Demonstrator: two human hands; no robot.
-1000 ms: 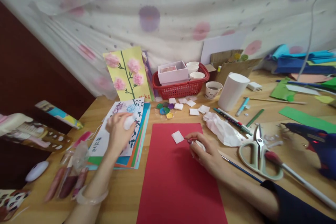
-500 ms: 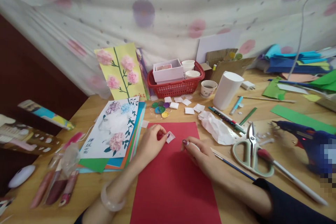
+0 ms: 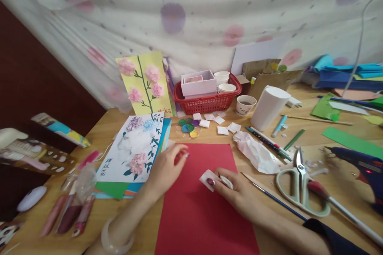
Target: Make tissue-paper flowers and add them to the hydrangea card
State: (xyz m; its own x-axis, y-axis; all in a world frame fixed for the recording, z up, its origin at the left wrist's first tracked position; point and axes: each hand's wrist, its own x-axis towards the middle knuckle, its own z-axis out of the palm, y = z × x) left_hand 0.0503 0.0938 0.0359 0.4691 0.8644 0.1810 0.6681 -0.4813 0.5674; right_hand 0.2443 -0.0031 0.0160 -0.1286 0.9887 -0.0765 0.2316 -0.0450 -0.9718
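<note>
My right hand (image 3: 231,187) is closed over the red paper sheet (image 3: 206,223), pinching a small white square (image 3: 208,180), perhaps folded tissue, under the thumb. Another white piece (image 3: 226,182) shows between its fingers; its kind is unclear. To the left, my left hand (image 3: 169,171) hovers by the sheet's upper left edge, holding nothing, thumb and fingers apart. Beyond the sheet lie several more white squares (image 3: 222,130) and a cluster of small paint pots, among them a yellow one (image 3: 194,134).
Scissors (image 3: 300,183), a paintbrush (image 3: 275,198) and a glue gun (image 3: 359,163) lie on the right. Behind stand a cup of dark liquid (image 3: 245,105), a white roll (image 3: 271,107) and a red basket (image 3: 206,105). Flower artwork (image 3: 131,147) lies on coloured paper at left.
The white square has passed from my left hand to my right. My left hand has let go and opened, moving slightly left. The view has shifted a little.
</note>
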